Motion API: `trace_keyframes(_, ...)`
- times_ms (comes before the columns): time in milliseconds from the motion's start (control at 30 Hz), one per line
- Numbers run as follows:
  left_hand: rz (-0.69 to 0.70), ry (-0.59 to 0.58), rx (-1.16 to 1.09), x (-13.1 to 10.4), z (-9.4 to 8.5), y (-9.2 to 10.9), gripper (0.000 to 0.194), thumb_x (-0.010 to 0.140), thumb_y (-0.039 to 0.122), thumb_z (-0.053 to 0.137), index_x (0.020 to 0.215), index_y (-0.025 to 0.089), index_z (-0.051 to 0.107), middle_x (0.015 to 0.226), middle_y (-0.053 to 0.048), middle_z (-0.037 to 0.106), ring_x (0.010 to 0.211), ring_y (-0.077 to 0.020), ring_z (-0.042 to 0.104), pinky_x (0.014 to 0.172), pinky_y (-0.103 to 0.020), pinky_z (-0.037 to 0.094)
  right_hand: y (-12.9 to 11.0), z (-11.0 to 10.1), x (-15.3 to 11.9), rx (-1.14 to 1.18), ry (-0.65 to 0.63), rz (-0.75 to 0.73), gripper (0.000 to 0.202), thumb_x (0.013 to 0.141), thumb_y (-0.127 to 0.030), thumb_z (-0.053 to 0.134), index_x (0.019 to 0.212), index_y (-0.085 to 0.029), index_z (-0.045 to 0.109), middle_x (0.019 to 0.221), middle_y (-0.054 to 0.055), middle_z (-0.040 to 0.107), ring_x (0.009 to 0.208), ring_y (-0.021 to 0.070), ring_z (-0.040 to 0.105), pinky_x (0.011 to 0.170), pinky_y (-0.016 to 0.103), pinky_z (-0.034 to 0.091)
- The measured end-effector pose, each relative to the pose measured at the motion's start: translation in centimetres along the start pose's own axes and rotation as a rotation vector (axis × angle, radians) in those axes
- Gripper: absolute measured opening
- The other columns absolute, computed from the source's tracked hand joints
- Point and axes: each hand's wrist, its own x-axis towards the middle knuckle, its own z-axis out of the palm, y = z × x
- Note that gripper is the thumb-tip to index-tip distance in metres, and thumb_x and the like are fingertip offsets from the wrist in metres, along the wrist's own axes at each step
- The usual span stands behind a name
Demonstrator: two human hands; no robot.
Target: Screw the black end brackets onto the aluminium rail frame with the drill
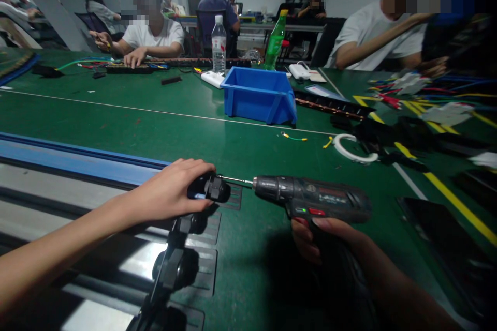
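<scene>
A black cordless drill lies level in my right hand, whose fingers wrap round its grip. The drill's long thin bit points left and reaches the black end fitting of a metal rail assembly. My left hand grips that end piece from above, with fingers on its far side and thumb on the near side. More black fittings with slotted tabs run along the same end, towards me. Where exactly the bit's tip meets the fitting is too small to make out.
Beyond my hands stand a blue bin, a clear bottle and a green bottle. A white ring, wires and black parts lie right. A dark flat object is at the right edge. People sit across the green table.
</scene>
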Motion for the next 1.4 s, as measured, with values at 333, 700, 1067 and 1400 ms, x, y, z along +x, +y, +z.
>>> trace_keyframes(333, -0.005, -0.006, -0.002, -0.01, -0.05, 0.10, 0.054, 0.090, 0.044, 0.066, 0.136, 0.020, 0.050, 0.120, -0.009, 0.064, 0.108, -0.0277, 0.059, 0.092, -0.044, 0.046, -0.13, -0.15, 0.20, -0.022, -0.028, 0.013, 0.030, 0.081, -0.042, 0.075, 0.074, -0.015, 0.064, 0.065, 0.001, 0.052, 0.056, 0.0129, 0.047, 0.052, 0.027, 0.043)
trace_keyframes(700, 0.007, 0.013, -0.004, 0.00, -0.03, 0.11, 0.054, 0.090, 0.043, 0.067, 0.136, 0.019, 0.052, 0.119, -0.009, 0.065, 0.108, -0.0275, 0.060, 0.092, -0.043, 0.046, 0.24, -0.18, -0.06, -0.070, -0.029, 0.004, 0.029, 0.086, -0.042, 0.069, 0.079, -0.014, 0.065, 0.064, 0.002, 0.053, 0.058, 0.0130, 0.049, 0.056, 0.025, 0.043)
trace_keyframes(1067, 0.005, 0.000, -0.001, 0.02, -0.09, 0.08, 0.055, 0.090, 0.044, 0.066, 0.137, 0.020, 0.050, 0.121, -0.010, 0.064, 0.108, -0.0282, 0.060, 0.092, -0.044, 0.046, 0.30, 0.07, -0.31, 0.021, 0.036, -0.014, 0.024, 0.082, -0.037, 0.074, 0.086, -0.016, 0.064, 0.077, 0.004, 0.057, 0.066, 0.0157, 0.053, 0.058, 0.026, 0.047)
trace_keyframes(1400, -0.001, -0.001, 0.004, -0.10, 0.01, 0.01, 0.055, 0.091, 0.044, 0.066, 0.137, 0.021, 0.049, 0.120, -0.009, 0.064, 0.107, -0.0274, 0.059, 0.092, -0.044, 0.047, -0.34, 0.22, -0.06, -0.034, 0.010, 0.046, 0.030, 0.081, -0.042, 0.077, 0.075, -0.016, 0.063, 0.066, 0.000, 0.051, 0.057, 0.0134, 0.048, 0.055, 0.029, 0.043)
